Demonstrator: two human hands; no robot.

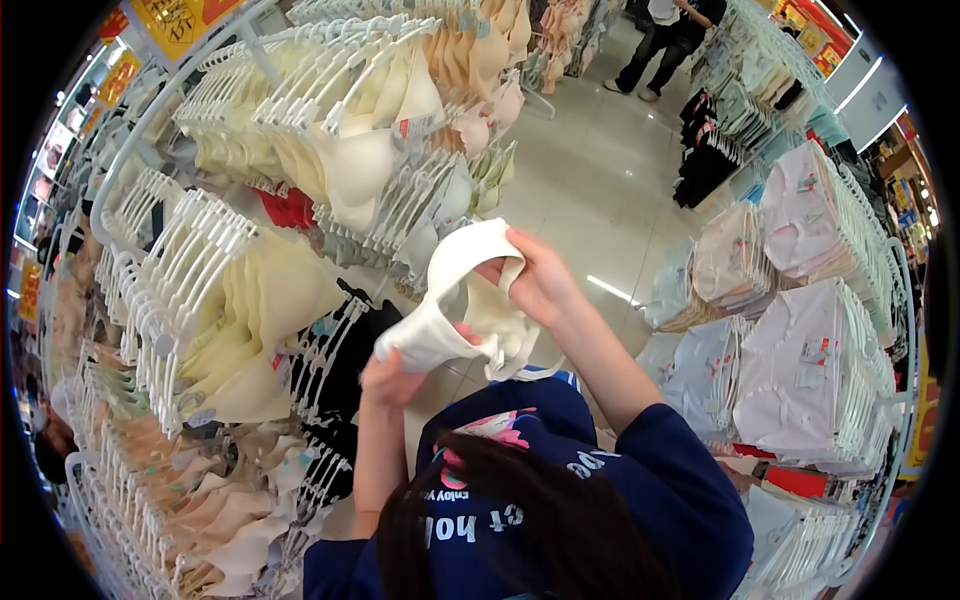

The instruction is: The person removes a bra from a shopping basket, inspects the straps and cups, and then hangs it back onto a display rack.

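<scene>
Between my two hands hangs a white bra (425,335), held up in front of my chest with its cups bent round and its straps dangling. My left hand (388,382) grips the lower left end, thumb on the outside, with some fingers hidden behind the cloth. At the upper right edge, my right hand (543,275) pinches the fabric, and part of its fingers shows through the opening. Nearest on the left are pale yellow bras (250,330) on white hangers.
Racks of bras (350,165) on hangers fill the left side. On the right stands a rack of hung underwear (800,370) in pale colours. A tiled aisle floor (590,160) runs between them, with another person (665,45) standing at its far end.
</scene>
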